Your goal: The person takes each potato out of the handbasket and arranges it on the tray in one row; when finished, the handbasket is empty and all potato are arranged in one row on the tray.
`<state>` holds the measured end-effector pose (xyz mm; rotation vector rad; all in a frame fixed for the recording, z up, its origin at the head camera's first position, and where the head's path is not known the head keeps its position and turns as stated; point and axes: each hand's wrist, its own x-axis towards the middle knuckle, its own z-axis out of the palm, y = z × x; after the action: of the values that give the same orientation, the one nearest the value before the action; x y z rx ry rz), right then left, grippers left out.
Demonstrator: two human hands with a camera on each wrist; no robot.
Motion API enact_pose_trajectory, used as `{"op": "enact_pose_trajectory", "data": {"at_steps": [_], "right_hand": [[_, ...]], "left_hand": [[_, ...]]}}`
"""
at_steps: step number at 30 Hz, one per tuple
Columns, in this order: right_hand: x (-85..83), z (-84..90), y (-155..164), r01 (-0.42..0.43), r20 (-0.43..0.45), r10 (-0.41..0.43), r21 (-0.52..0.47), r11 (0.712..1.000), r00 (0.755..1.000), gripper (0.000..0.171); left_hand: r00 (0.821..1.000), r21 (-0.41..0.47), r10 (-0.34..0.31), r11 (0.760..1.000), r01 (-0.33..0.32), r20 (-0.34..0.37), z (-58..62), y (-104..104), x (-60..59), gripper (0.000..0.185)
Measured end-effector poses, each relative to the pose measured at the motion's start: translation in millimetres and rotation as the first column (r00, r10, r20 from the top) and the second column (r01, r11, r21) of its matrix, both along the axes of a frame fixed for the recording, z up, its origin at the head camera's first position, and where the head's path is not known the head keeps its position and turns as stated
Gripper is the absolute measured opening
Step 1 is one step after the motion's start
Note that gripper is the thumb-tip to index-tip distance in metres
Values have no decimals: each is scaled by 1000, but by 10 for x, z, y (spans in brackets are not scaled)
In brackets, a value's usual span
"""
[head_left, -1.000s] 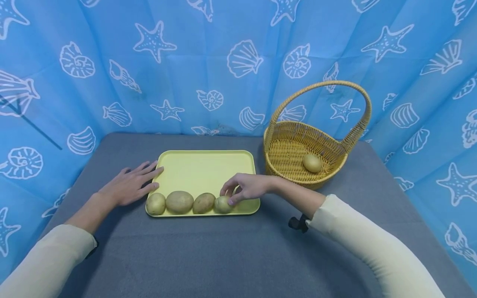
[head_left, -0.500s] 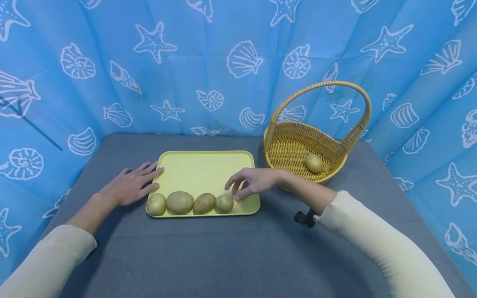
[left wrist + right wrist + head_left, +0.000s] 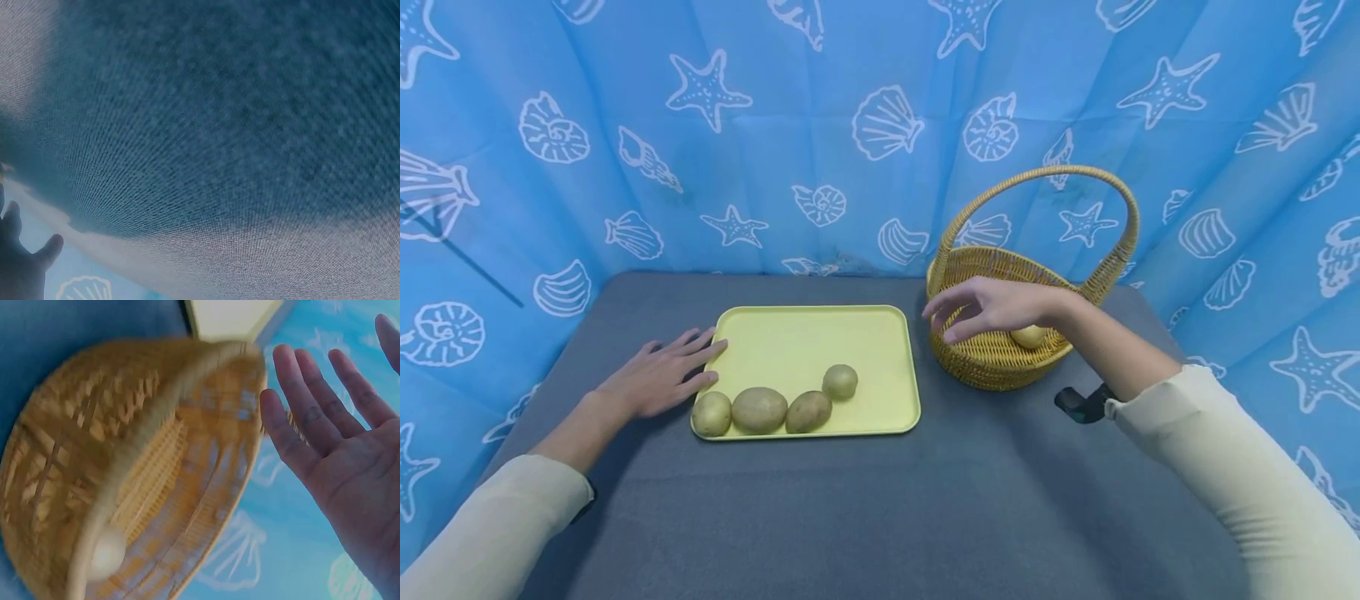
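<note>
Along the front edge of the yellow tray (image 3: 820, 333) lie three potatoes in a row: a round one (image 3: 711, 414) at the left corner, a larger oval one (image 3: 760, 410) and a browner one (image 3: 808, 412). A smaller round potato (image 3: 840, 382) sits slightly behind the row's right end. My left hand (image 3: 658, 375) rests at the tray's left edge, fingers spread over the rim. My right hand (image 3: 992, 307) hovers at the left side of the wicker basket (image 3: 977, 367), fingers loosely bent and holding nothing. One potato (image 3: 107, 553) lies inside the basket, partly hidden by my right arm in the head view.
A grey cloth (image 3: 850, 517) covers the table. The basket's tall arched handle (image 3: 1037, 173) rises beside my right forearm. Behind the table hangs a blue curtain (image 3: 760, 142) with white shells and starfish.
My right hand has left the small round potato and moved right and back, over to the basket. That potato has shifted back from the row. My left hand has stayed in place.
</note>
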<state>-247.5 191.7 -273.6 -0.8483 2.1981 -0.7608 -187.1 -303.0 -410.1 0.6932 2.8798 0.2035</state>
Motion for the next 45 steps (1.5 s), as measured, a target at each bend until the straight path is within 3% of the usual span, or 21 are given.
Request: {"op": "enact_pose_trajectory", "data": {"at_steps": [11,26,37,45], "right_hand": [[-237,-56,627,188,20,-189,20,982,982,57],[-400,-227,1058,206,45,-216,169,964,975,66],[-433,-255,1096,267,168,-323,288,920,931,69],[-468,-296,1070,210,162,-278,344,915,947,71]], "left_hand": [[1000,-8,7,1000,-7,-3,-5,1,5,64],[1000,-1,0,1000,0,-23,-30,-7,0,64],[1000,-4,5,1000,-5,-16,-35,-7,1,64],[1000,-7,8,1000,-8,-16,-30,-2,2,64]]}}
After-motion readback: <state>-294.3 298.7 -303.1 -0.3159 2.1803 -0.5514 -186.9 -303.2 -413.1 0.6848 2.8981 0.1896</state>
